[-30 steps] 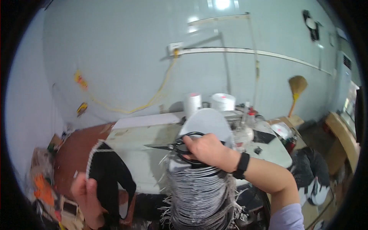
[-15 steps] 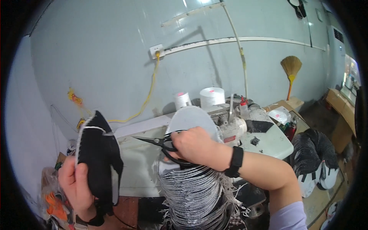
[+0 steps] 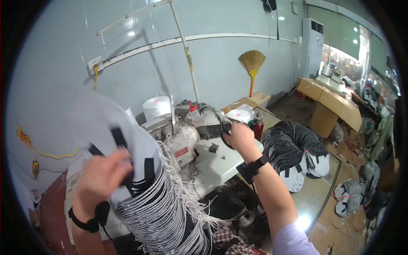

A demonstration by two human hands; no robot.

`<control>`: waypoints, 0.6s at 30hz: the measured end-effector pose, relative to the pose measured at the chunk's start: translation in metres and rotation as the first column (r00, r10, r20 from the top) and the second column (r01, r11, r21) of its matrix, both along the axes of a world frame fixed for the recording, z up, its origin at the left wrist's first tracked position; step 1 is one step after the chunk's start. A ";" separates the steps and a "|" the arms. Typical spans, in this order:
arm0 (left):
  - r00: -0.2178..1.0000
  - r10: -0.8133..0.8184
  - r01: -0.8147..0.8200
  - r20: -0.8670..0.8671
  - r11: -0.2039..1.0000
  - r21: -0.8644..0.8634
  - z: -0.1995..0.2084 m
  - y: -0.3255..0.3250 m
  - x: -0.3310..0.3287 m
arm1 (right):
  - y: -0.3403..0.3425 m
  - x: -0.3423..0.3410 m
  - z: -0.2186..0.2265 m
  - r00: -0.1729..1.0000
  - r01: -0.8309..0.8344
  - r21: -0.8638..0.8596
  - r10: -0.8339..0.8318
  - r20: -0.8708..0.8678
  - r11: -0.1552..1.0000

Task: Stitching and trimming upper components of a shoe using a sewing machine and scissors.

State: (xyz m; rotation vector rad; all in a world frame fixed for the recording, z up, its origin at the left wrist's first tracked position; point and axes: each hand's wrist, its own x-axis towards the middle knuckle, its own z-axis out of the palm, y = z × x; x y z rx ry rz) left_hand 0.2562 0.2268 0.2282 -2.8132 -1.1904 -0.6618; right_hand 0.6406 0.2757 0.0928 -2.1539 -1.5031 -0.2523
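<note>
My left hand (image 3: 102, 174), smeared by motion, is over the grey face of a sole-shaped fabric piece (image 3: 146, 146) with black tabs; I cannot tell whether its fingers grip it. That piece lies at the top end of a long stack of similar pieces (image 3: 159, 214), whose corded white edges trail loose threads. Farther right, my right hand (image 3: 241, 138) is closed round black-handled scissors (image 3: 224, 129), above the pale sewing table (image 3: 216, 159). Their blades are hard to make out. Beside that hand stands the sewing machine (image 3: 182, 146).
A thread cone (image 3: 156, 108) and a red-capped bottle (image 3: 194, 114) stand behind the machine. To the right, another bundle of dark-edged pieces (image 3: 289, 146) rests on a glass-topped surface. A broom (image 3: 252, 63) leans against the wall near a cardboard-covered table (image 3: 329, 100).
The view has swung right. My left hand no longer holds up the black piece and is now over the stack. My right hand has moved from the stack toward the machine's right with the scissors.
</note>
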 end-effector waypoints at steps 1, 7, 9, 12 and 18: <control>1.000 0.019 -0.024 -0.025 0.973 -0.229 -0.005 0.002 0.003 | 0.000 0.013 -0.017 0.999 -0.033 -0.085 0.033 0.003 0.996; 0.990 0.134 -0.071 0.045 0.750 -0.658 -0.011 0.025 0.004 | 0.026 0.024 -0.088 0.995 0.013 -0.295 -0.042 -0.095 0.955; 0.992 0.121 -0.113 -0.043 0.653 -0.749 -0.018 0.036 0.003 | 0.037 0.015 -0.100 0.987 0.009 -0.319 -0.060 -0.151 0.948; 0.966 -0.059 -0.152 -0.252 0.657 -0.738 -0.038 0.047 0.004 | 0.033 -0.002 -0.115 1.000 -0.001 -0.229 -0.004 -0.021 0.973; 0.974 -0.102 -0.103 -0.201 0.593 -0.799 -0.054 0.049 -0.002 | -0.081 -0.023 -0.125 0.934 -0.324 0.033 0.325 -0.147 0.945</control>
